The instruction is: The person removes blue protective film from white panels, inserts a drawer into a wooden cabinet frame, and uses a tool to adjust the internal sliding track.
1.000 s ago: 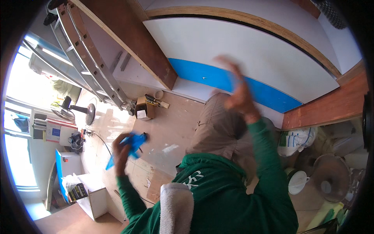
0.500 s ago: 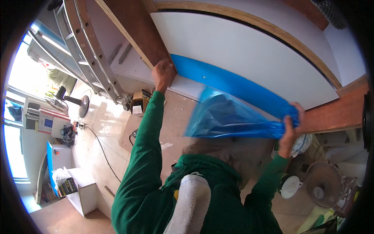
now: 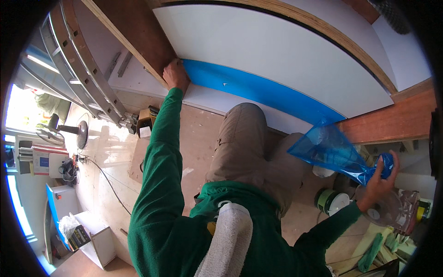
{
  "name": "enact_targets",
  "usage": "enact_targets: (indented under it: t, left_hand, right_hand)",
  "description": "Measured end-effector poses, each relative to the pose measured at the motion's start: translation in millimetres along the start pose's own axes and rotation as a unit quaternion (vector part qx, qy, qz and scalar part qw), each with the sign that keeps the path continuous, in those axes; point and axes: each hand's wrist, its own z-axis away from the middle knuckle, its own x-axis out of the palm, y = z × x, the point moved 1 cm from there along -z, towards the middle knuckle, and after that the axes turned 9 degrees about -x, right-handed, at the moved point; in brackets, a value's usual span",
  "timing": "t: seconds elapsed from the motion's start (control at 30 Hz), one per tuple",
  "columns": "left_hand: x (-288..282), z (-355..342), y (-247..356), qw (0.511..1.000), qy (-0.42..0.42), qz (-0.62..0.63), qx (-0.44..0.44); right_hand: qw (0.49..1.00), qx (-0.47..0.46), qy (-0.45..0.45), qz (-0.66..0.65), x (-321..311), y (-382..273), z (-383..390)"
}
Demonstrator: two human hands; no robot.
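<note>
My right hand [image 3: 379, 184] is closed round the bunched end of a sheet of blue plastic film [image 3: 339, 150], out at the right. The film's loose part trails left, passing in front of the right end of a flat blue strip [image 3: 258, 90]. That strip runs along the lower edge of a large white panel [image 3: 272, 55] in a wooden cabinet frame. My left hand [image 3: 176, 75] is curled at the strip's left end, against the brown wooden upright [image 3: 143, 32]. Its fingertips are hidden, so what it grips, if anything, does not show.
An aluminium ladder [image 3: 87, 60] leans at the upper left, with a fan [image 3: 69, 129] standing below it. A small open carton [image 3: 145, 122] sits by the cabinet. At right are a green-and-white bucket [image 3: 325, 201] and scraps. A cable [image 3: 110, 182] crosses the floor.
My right hand has swung right and toward me, drawing the blue film off to the right. My left hand remains by the upright at the strip's left end. My knees now show.
</note>
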Motion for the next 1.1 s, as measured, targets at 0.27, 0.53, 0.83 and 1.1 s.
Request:
enact_targets:
  t: [0.27, 0.53, 0.83, 1.1]
  left_hand:
    - [-1.6, 5.2, 9.9, 0.998, 0.046, 0.009, 0.031]
    - [7.5, 30.4, -1.6, 0.976, 0.091, 0.072, 0.187]
    - [18.6, 40.8, 3.6, 0.975, 0.025, 0.201, 0.087]
    - [54.2, 74.6, 2.6, 0.965, -0.004, 0.261, 0.021]
  right_hand:
    - [0.998, -0.002, -0.054, -0.039, 23.4, 1.1, 17.8]
    - [0.994, 0.004, -0.087, -0.061, 36.1, 13.4, 40.6]
    - [0.982, -0.004, -0.129, -0.135, 86.9, -29.8, 32.2]
    - [0.933, -0.148, -0.289, -0.156, 202.9, -130.9, -0.1]
